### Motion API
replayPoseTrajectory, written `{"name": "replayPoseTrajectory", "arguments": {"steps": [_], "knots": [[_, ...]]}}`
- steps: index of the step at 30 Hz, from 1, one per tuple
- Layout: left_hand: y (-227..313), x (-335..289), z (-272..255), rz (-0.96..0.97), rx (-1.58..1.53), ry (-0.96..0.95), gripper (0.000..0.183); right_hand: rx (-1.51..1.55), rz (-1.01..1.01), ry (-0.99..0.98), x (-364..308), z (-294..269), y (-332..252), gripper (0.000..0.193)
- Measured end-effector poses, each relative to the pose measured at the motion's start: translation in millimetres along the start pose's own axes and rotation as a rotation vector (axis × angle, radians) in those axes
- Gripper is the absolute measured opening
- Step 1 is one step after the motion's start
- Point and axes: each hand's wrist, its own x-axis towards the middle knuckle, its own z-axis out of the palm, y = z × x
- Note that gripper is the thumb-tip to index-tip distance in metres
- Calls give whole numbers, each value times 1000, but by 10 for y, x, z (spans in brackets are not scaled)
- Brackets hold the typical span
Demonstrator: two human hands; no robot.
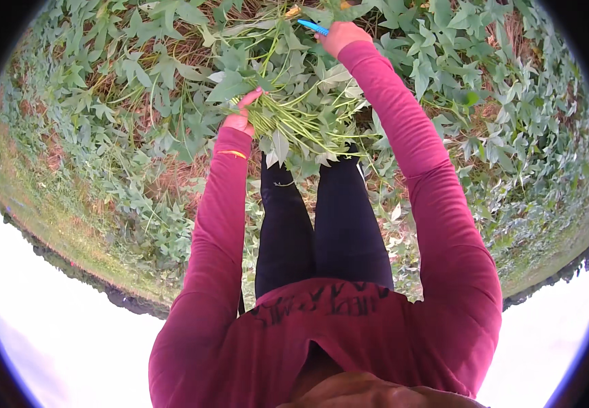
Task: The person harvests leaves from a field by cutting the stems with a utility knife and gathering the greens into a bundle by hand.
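My left hand (242,115) is closed around a thick bunch of cut-looking green leafy stems (298,122), held in front of my knees. The stems fan out to the right and their leaves hang at the far side and below. My right hand (345,38) reaches farther out, up and to the right of the bunch. Its fingers are wrapped round a slim bright blue tool (312,27) pointing left among the plants. The tool's exact kind does not show. A few yellowed leaves (293,11) lie just beyond its tip.
Low, lobed-leaf plants (437,75) spread thickly on every side, with brown dry grass (189,178) showing between them. My dark-trousered legs (349,217) stand among the plants, below the bunch. A yellow band (233,154) circles my left sleeve.
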Motion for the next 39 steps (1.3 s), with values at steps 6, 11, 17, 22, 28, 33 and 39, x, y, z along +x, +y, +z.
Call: {"name": "replayPoseTrajectory", "arguments": {"steps": [6,11,17,22,28,33,39], "knots": [[81,-210,250,-32,100,-101,32,-168,183,115,738,583,-175,39],[-55,-981,-72,89,248,-67,46,986,220,-20,-280,373,-135,29],[-357,-1349,-224,16,56,-283,52,1825,-177,-186,-1535,329,-394,43],[-200,-1334,20,-48,370,-116,49,1500,-424,204,-1943,-94,-619,29],[-108,-1353,174,-124,301,-221,30,1769,-317,525,-2217,-84,-452,28],[81,-1455,310,-91,166,-71,31,1748,-89,990,-2285,-723,-190,17],[88,-1321,457,105,101,60,32,448,-378,1309,-2059,-897,-175,24]]}}
